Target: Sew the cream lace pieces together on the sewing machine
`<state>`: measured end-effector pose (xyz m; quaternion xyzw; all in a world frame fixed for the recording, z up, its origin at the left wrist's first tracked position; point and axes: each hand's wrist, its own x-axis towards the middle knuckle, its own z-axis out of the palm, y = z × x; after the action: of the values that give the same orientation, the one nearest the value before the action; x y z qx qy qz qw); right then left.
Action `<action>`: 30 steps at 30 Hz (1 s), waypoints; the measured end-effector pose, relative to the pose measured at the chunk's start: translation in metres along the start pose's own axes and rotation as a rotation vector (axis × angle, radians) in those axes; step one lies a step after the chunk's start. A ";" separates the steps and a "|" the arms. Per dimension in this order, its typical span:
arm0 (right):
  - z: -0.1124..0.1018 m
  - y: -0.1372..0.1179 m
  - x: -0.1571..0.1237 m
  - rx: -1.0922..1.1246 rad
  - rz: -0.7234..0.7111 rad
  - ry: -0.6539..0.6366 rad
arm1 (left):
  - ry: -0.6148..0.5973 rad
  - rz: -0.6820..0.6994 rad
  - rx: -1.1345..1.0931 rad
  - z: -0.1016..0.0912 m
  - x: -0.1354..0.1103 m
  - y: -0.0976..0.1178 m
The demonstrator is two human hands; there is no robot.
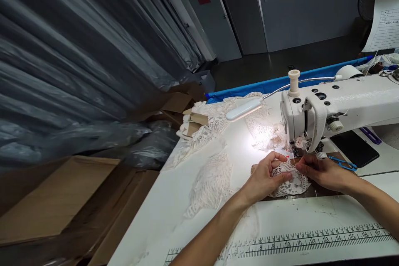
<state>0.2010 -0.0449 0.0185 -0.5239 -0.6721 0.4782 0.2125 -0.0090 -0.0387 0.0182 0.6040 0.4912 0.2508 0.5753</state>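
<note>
White worktop (162,216), sewing machine (358,97) at right. Lace piece (291,186) just before the needle area, pinched by left hand (263,176) and right hand (327,173). Seam progress unreadable; other lace pieces (212,181) lie leftward, sewn or not unclear.

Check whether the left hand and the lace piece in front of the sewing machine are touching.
Touching. The head view shows the left hand with its thumb lying across the lace piece, no gap visible.
</note>
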 end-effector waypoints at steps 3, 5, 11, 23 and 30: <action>0.001 0.005 0.002 0.039 -0.027 0.016 | -0.022 0.001 0.019 -0.002 -0.002 0.005; 0.002 0.004 0.002 0.032 -0.032 0.026 | -0.042 0.012 0.031 -0.002 -0.002 0.007; 0.003 -0.003 0.001 -0.048 -0.061 0.105 | -0.028 -0.003 0.033 -0.002 -0.002 0.007; 0.015 -0.005 -0.009 -0.433 -0.412 0.192 | -0.036 0.028 -0.076 -0.001 0.001 0.004; 0.016 -0.005 -0.007 -0.235 -0.323 0.129 | -0.043 -0.058 -0.082 -0.001 0.004 -0.004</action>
<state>0.1887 -0.0578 0.0173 -0.4598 -0.7836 0.3219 0.2665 -0.0091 -0.0354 0.0138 0.5707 0.4852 0.2410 0.6171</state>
